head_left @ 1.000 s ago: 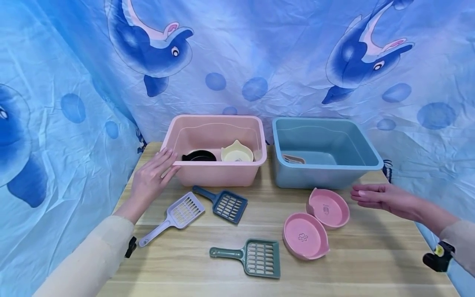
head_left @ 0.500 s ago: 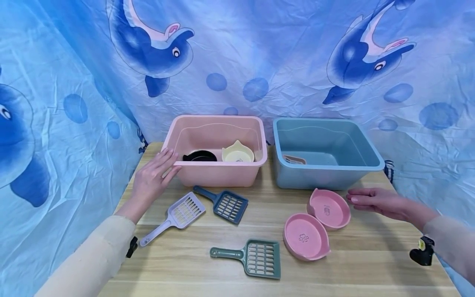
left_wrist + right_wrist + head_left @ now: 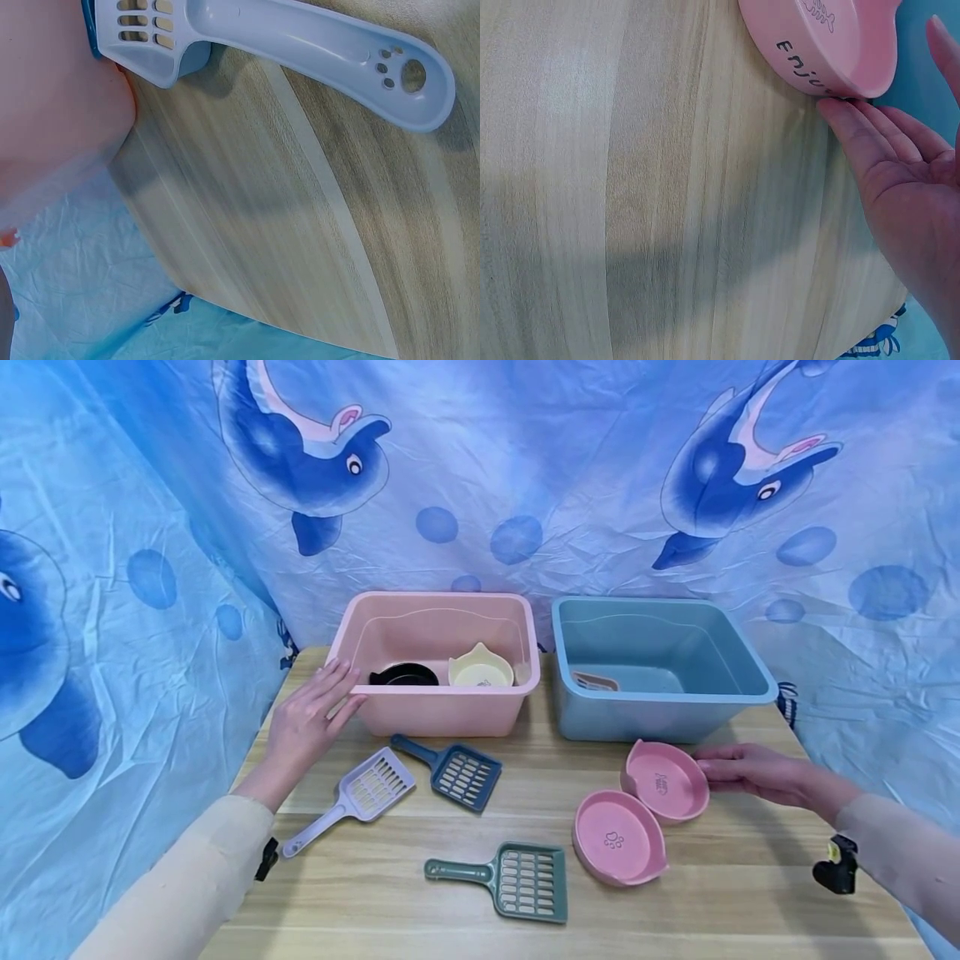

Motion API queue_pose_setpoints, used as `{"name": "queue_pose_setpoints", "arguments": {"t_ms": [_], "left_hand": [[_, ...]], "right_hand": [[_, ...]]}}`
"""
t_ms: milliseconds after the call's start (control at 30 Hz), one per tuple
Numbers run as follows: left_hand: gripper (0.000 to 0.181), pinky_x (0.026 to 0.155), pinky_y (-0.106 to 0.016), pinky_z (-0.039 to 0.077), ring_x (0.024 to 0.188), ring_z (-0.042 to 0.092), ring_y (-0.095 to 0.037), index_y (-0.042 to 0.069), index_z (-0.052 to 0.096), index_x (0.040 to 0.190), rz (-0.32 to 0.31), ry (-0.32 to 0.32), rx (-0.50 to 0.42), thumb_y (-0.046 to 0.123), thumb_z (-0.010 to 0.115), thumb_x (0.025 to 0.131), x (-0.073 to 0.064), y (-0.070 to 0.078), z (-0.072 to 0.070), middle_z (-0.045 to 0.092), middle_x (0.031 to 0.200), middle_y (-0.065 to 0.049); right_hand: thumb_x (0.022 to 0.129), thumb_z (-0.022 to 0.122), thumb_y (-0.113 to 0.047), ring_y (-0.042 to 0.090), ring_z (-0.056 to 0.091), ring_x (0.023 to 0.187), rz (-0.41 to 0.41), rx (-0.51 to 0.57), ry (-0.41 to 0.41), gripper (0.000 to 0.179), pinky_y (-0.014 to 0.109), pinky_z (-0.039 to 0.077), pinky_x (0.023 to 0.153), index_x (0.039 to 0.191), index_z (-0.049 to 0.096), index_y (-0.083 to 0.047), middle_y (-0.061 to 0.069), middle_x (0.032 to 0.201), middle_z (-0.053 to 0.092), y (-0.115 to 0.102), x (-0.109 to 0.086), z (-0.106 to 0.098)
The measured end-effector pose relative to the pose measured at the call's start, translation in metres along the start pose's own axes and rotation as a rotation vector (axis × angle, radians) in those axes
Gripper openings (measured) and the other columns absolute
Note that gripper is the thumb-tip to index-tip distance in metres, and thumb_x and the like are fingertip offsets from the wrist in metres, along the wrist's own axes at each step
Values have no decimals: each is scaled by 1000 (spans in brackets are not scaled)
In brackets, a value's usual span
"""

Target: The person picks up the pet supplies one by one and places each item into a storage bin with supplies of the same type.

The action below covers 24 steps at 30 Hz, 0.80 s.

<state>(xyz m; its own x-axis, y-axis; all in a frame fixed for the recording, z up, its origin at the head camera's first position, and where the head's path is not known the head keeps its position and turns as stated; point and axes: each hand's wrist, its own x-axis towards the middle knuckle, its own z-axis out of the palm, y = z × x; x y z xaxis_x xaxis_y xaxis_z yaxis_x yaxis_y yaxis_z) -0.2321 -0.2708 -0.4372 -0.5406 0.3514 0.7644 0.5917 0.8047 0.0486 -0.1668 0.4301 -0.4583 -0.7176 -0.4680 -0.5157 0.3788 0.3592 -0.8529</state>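
My left hand (image 3: 309, 708) rests on the front left corner of the pink bin (image 3: 435, 714), fingers lying over its rim. At the side of a pink cat-eared bowl (image 3: 667, 781) is my right hand (image 3: 757, 772). In the right wrist view, the straight fingertips of that right hand (image 3: 907, 165) meet the base of the pink bowl (image 3: 810, 52), and the thumb stands away from it. This bowl has a fishbone print inside and black lettering outside. A second pink bowl (image 3: 618, 839), with a paw print, sits against it, nearer the front.
A blue bin (image 3: 645, 718) holding a brownish item (image 3: 595, 682) stands behind the bowls. The pink bin contains a black bowl (image 3: 405, 674) and a cream bowl (image 3: 482, 670). Lilac (image 3: 371, 785), navy (image 3: 461, 775) and green litter scoops (image 3: 528, 883) lie on the table.
My right hand has moved left until its fingertips reach the pink bowl with the fishbone print. My left hand stays on the pink bin's corner.
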Motion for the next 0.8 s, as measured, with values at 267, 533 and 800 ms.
{"name": "queue_pose_setpoints", "arguments": {"t_ms": [267, 533, 800], "left_hand": [[70, 102, -60, 58, 125, 69, -40, 5, 73, 135, 8, 16, 4, 62, 40, 110, 1, -1, -3, 70, 135, -20], [70, 101, -60, 58, 124, 70, -41, 4, 73, 134, 18, 14, 5, 62, 41, 110, 2, -1, -4, 71, 134, -21], [69, 101, -60, 58, 122, 70, -43, 3, 75, 131, 37, 14, -6, 60, 41, 111, 1, 0, -2, 71, 132, -22]], "right_hand": [[115, 50, -16, 21, 71, 126, 3, 24, -2, 56, 44, 55, 110, 159, 31, 15, 17, 148, 64, -6, 4, 1], [115, 51, -15, 24, 72, 124, 18, 29, 1, 54, 45, 56, 109, 158, 35, 14, 18, 145, 66, -7, 6, 0], [114, 54, -17, 25, 72, 123, 35, -28, 28, 54, 44, 59, 106, 157, 40, 12, 21, 146, 65, 2, 8, 1]]}}
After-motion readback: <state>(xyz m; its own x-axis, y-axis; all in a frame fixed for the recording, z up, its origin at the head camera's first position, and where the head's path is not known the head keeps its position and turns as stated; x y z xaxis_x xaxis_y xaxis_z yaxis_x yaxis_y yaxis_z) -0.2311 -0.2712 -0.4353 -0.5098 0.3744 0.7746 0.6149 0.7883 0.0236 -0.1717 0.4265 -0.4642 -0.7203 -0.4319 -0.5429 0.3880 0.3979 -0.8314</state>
